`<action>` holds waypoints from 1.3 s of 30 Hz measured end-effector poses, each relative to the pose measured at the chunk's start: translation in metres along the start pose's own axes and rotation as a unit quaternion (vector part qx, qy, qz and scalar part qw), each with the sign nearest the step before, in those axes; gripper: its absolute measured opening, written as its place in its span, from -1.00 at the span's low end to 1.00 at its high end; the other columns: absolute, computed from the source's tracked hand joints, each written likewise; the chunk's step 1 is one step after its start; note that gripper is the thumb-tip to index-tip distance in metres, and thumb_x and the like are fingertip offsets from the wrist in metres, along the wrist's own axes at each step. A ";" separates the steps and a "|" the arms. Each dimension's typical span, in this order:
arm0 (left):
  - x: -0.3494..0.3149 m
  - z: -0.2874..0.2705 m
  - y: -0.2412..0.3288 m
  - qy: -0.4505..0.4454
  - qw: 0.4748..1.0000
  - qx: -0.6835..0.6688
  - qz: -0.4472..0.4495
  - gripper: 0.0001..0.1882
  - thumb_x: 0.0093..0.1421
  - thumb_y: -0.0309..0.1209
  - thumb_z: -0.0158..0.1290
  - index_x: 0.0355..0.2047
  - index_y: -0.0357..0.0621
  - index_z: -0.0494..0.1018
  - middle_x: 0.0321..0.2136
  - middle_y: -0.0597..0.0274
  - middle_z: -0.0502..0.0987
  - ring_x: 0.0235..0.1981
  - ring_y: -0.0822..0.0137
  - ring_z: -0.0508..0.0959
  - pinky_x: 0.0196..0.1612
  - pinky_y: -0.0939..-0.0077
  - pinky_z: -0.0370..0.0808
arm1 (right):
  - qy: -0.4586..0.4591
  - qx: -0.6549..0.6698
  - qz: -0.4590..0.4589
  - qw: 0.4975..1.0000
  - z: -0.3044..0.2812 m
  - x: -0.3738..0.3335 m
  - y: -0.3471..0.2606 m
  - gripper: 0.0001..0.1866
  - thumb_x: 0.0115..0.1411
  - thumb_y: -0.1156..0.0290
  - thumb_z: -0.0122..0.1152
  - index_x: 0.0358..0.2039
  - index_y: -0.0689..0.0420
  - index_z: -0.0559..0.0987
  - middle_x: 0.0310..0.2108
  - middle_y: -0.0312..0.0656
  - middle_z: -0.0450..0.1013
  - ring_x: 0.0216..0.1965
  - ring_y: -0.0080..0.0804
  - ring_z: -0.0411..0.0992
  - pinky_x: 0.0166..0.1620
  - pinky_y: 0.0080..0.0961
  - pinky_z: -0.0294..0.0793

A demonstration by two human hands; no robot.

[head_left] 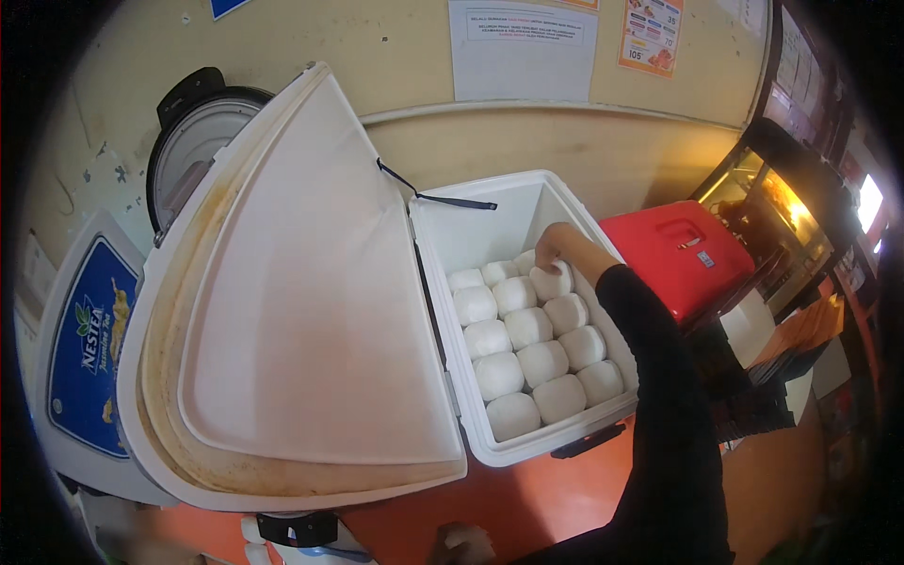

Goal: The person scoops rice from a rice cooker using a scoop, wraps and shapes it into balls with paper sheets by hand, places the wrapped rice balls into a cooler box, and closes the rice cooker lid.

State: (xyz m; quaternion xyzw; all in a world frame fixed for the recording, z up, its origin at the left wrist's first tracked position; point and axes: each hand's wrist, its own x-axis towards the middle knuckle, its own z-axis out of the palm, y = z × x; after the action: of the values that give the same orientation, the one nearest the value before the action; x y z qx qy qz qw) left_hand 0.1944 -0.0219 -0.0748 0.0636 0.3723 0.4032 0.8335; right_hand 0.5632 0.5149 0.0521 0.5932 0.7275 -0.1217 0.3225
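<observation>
A white cooler box (497, 454) stands open, filled with rows of white rounded bundles (541, 363); whether they are wrapped portions or bare dough, I cannot tell. My right hand (563, 247), in a black sleeve, reaches into its far right part. Its fingers curl down and close on a white rounded bundle (554, 282) in the far right rows. At the lower edge my left hand (460, 544) is partly cut off and dim. Something whitish shows in its closed fingers, too unclear to name.
The cooler's big hinged lid (282, 301) leans open to the left, with a dark strap (438, 199) at its far side. A red case (673, 254) and a lit display cabinet (782, 207) stand right. Behind the lid is a round black-rimmed lid (212, 132).
</observation>
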 end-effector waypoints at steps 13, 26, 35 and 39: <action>-0.008 0.168 0.040 -0.199 0.974 0.102 -0.033 -0.22 0.07 -0.42 0.27 0.21 -0.10 0.06 0.18 -0.05 0.27 0.11 0.08 0.38 0.12 0.10 0.39 | -0.010 0.179 -0.108 0.978 -0.056 -0.174 -0.042 -0.14 -0.03 0.21 0.39 0.29 0.06 0.24 0.12 0.09 0.35 0.06 -0.08 0.43 0.00 -0.22 0.52; 0.052 0.317 0.092 -0.206 0.929 -0.046 0.304 -0.47 0.40 -0.02 -0.24 0.31 0.32 -0.04 0.35 0.22 -0.04 0.27 0.21 0.18 0.33 0.10 -0.01 | 0.165 0.276 -0.306 0.896 -0.021 -0.321 -0.084 -0.14 -0.24 0.11 0.54 0.10 0.14 0.44 -0.02 0.07 0.46 0.07 -0.11 0.41 0.12 -0.30 0.36; 0.054 0.213 0.064 -0.452 0.850 0.250 0.101 -0.38 0.42 -0.08 -0.24 0.32 -0.23 0.02 0.29 0.05 0.16 0.35 0.17 0.14 0.38 0.27 0.00 | 0.132 0.229 -0.259 0.929 -0.066 -0.043 -0.089 0.07 -0.42 -0.08 0.50 0.15 0.19 0.43 0.10 0.18 0.38 0.14 0.00 0.35 0.18 -0.28 0.33; 0.043 0.123 0.044 -0.220 0.951 0.216 0.024 -0.38 0.40 -0.06 -0.21 0.30 -0.23 0.06 0.27 0.04 0.18 0.33 0.18 0.17 0.36 0.24 0.05 | 0.169 0.231 -0.252 0.925 -0.027 0.035 -0.101 0.04 -0.39 -0.04 0.48 0.18 0.15 0.42 0.18 0.12 0.32 0.22 -0.09 0.26 0.23 -0.25 0.26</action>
State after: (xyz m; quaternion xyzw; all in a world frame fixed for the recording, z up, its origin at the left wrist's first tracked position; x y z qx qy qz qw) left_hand 0.2665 0.0624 0.0060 0.3386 0.2563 0.3093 0.8509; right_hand 0.4559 0.5310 0.0303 0.4598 0.8486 -0.2615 0.0079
